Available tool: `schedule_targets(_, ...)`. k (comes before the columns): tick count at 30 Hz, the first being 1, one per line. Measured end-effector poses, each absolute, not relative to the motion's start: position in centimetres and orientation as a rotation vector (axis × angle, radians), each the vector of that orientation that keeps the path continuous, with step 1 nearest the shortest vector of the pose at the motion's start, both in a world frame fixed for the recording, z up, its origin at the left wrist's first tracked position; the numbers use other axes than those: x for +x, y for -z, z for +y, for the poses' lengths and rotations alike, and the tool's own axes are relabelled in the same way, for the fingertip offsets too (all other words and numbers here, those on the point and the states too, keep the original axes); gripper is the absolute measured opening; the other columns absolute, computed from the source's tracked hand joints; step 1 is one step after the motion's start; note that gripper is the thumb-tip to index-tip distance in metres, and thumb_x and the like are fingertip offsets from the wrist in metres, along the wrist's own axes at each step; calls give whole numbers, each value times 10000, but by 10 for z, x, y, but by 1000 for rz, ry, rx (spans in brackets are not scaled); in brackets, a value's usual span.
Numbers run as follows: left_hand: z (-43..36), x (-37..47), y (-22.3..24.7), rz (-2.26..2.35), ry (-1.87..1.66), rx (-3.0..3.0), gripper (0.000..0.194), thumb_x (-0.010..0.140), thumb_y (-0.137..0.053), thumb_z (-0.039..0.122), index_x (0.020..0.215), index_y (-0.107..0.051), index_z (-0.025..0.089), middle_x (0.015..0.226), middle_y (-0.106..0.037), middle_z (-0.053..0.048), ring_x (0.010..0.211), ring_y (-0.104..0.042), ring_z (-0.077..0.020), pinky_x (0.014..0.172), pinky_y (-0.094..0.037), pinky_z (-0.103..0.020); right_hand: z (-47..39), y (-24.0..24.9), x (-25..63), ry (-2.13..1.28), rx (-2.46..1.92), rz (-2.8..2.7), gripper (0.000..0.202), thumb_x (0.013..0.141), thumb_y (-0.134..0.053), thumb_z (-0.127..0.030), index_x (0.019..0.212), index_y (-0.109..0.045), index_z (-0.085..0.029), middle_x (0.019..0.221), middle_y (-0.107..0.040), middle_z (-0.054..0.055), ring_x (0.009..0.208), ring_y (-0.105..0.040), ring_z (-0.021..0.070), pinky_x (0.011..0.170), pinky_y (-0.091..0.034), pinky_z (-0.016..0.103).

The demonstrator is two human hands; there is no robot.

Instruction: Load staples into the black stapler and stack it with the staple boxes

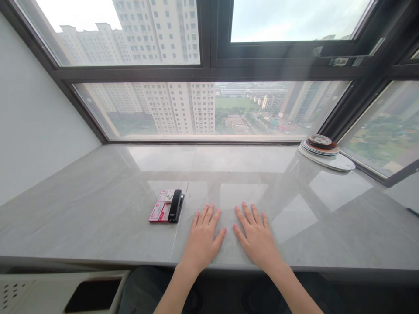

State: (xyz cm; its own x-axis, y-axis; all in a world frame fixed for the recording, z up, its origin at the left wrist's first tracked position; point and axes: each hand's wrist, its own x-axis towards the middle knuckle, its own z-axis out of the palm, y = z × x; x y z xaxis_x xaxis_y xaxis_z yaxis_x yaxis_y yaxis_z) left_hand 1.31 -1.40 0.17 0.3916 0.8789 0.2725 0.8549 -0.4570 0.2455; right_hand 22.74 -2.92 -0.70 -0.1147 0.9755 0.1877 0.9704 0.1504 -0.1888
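Observation:
Both of my hands lie flat, palms down, on a glossy grey stone ledge. My left hand [203,240] has its fingers spread and holds nothing. Just left of it, not touching, is a black stapler [174,206], lying beside small red and white boxes [159,212] set close together. Part of the boxes is hidden by the stapler. To the right, my right hand [257,237] is also spread and holds nothing; a gap separates the two thumbs.
A stack of round plates or mats [322,150] sits at the ledge's back right corner. Dark-framed windows [209,74] rise behind the ledge [98,209]. A white wall [36,113] bounds the left. Below the front edge is a pale object [39,292] with a dark opening.

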Motion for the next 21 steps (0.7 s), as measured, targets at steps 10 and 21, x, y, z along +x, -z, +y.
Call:
schedule_targets(10,-10,10,3,1551,-592,2582,596,1047,-444,384,1622,-306,311,1683,-326,-61,1576,-248,-279,1263,-256,-561,4,-32,165,-364,-1702,-1930,536,991,-498,-468,1486,-524,-266,1377,-615,137,1343,-497,365,1206,-257,621)
schedule_targets(21,-9,-3,11,1329,-606,2546,410,999,-476,215,1377,-597,321,1488,-593,-6,1419,-495,-272,1199,-381,-502,90,-60,15,-500,-1546,-2234,676,884,-670,-512,1400,-516,-103,1404,-536,214,1230,-488,347,957,-459,441)
